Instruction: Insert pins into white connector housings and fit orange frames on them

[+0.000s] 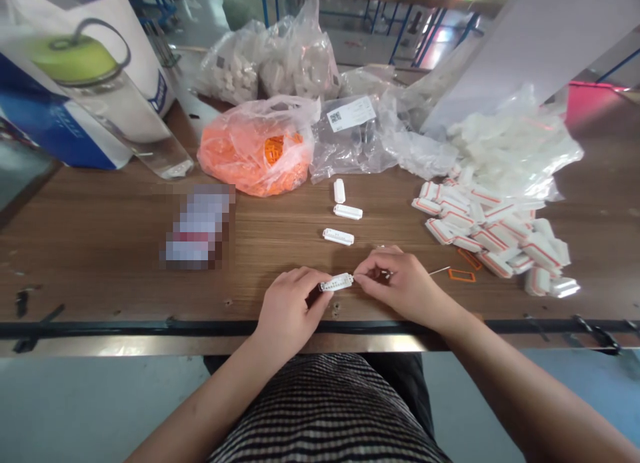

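Note:
Between the thumb and fingers of my left hand [293, 303] is a white plastic connector housing [337, 283], long and narrow with a row of small slots. My right hand [400, 279] is pinched at the housing's right end; small white bits show among its fingers, too small to name. From behind that hand a thin pale stick [440, 271] pokes out to the right. Just beyond my hands lie three loose white pieces: a slotted housing [339, 236], another housing [348, 212] and a shorter upright piece [339, 191].
At right is a pile of white housings with orange edging [500, 233], beside orange rectangular rings [461, 275]. Behind stand a bag of orange parts [260, 149], clear plastic bags [350, 136] and a water bottle [130, 116]. A blurred-out item [197, 226] lies left.

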A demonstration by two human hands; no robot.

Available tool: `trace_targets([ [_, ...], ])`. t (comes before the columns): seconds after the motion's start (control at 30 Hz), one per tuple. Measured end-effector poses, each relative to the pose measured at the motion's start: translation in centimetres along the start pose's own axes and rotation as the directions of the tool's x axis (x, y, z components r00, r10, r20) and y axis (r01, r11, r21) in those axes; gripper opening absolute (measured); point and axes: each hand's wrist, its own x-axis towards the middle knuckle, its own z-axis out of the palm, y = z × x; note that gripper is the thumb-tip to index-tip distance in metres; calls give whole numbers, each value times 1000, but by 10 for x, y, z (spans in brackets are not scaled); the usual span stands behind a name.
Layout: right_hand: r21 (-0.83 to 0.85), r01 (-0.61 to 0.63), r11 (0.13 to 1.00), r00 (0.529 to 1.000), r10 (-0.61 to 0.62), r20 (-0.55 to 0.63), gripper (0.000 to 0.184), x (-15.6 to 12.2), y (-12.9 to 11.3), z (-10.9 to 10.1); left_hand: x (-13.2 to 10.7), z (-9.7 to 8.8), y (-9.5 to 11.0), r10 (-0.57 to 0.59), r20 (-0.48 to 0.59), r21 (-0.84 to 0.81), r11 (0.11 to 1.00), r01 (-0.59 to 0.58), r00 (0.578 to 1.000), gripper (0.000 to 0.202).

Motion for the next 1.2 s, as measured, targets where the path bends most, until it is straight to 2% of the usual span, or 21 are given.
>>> trace_targets([
  [0.13, -30, 56, 998, 998, -56, -1, 14, 6, 1, 10, 1, 1, -1, -4, 7, -7, 1000, 5, 1000, 10],
  [0.3, -65, 75, 995, 997, -75, 8, 14, 7, 3, 10, 1, 1, -1, -9, 9, -16, 1000, 9, 1000, 11],
  [0.6, -261, 156, 953, 987, -157, 19, 17, 7, -3, 13, -1, 1, -1, -16, 13, -23, 1000, 17, 1000, 11],
  [0.83, -414, 254, 874, 965, -259, 45, 23, 1, -5, 12, -2, 2, -1, -16, 5, -33, 999, 16, 1000, 11],
  [1.0, -436, 264, 860, 956, -293, 2, 18, -7, -4, 10, -2, 3, -2, -15, 6, -35, 999, 15, 1000, 11],
  [1.13, -561, 312, 766, 928, -374, 6, 22, -10, -8, 21, -2, 1, -3, 6, -2, -26, 1000, -6, 1000, 11],
  [1.2, -586, 316, 747, 922, -386, 4, 25, -10, -9, 23, -2, 0, -3, 13, -6, -21, 1000, -13, 1000, 11],
])
